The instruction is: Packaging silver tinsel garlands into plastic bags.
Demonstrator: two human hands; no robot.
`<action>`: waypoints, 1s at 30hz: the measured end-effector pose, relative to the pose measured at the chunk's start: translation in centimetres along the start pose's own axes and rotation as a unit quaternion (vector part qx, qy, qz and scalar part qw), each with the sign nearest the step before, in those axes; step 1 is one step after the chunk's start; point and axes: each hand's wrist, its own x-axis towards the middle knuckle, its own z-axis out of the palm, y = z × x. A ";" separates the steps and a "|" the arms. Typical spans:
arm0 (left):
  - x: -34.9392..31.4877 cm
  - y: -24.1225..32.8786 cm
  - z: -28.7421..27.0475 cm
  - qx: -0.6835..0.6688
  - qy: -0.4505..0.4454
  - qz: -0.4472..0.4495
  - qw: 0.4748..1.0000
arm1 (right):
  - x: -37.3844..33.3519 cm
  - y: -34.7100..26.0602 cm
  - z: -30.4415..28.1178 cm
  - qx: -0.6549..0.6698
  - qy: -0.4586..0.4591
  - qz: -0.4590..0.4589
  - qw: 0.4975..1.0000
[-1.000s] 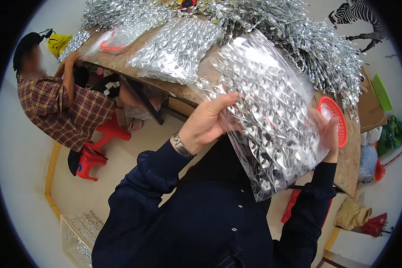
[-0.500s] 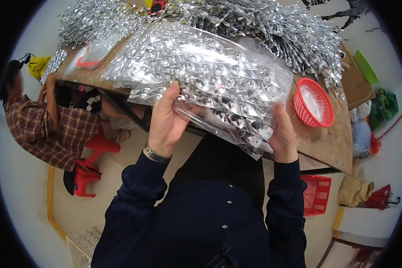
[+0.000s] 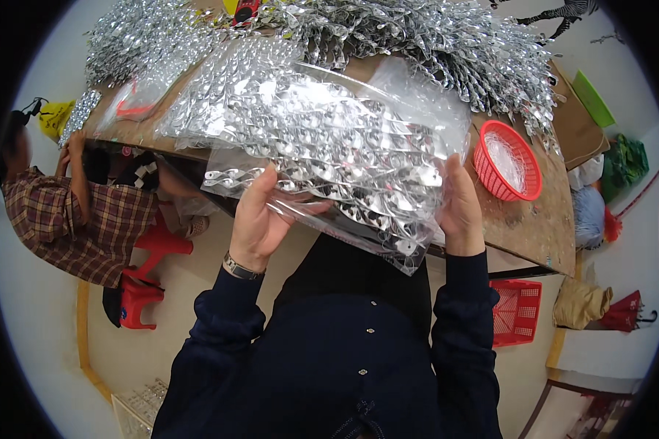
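Note:
A clear plastic bag [image 3: 344,157] filled with rows of shiny, twisted silver strips is held between my two hands at the table's front edge. My left hand [image 3: 258,228] grips its near edge, thumb on top and fingers underneath, partly seen through the plastic. At the bag's right end, my right hand [image 3: 461,212] closes on the side with the thumb uppermost; its other fingers are mostly hidden. The near corner of the bag hangs past the table edge, over my lap. Beyond it, more silver strips [image 3: 234,80] lie on the table, touching or overlapping the bag's far side.
Large heaps of silver strips [image 3: 417,36] cover the table's far side. A red basket [image 3: 482,157] of clear thin material stands right on the wooden table [image 3: 534,227]. Below is a red crate [image 3: 516,311]. At left, another person [image 3: 73,212] sits near a red stool [image 3: 140,300].
The bag and both hands have shifted slightly left in the picture, and the bag's near corner is lower. Both hands keep their hold.

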 end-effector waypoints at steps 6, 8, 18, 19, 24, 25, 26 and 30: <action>-0.7 -0.1 -1.2 0.045 -0.014 -0.017 0.999 | -0.2 0.7 -0.2 -0.115 0.102 -0.003 0.988; -0.9 -0.2 -1.1 0.062 -0.004 -0.011 0.998 | 0.0 0.5 -0.9 -0.055 0.063 0.012 0.996; -2.0 -0.3 -1.1 0.026 -0.026 -0.017 0.999 | 1.1 0.3 -4.5 -0.043 0.113 0.010 0.993; -2.2 -0.3 -0.7 0.027 -0.023 -0.014 0.999 | 1.1 0.3 -4.4 -0.004 0.110 0.017 0.994; -2.4 -0.6 0.6 0.043 -0.003 0.005 0.999 | 1.3 0.1 -2.6 -0.042 0.144 0.020 0.989; -2.4 -0.6 0.3 0.057 -0.018 0.009 0.998 | 1.3 -0.1 -2.2 -0.010 0.122 0.017 0.992; -2.5 -0.7 0.4 0.059 -0.015 0.013 0.998 | 1.3 -0.1 -2.0 0.022 0.100 0.014 0.995; -2.4 -0.8 1.3 0.016 -0.013 0.051 0.998 | 1.0 -0.2 -0.7 0.081 0.055 0.023 0.995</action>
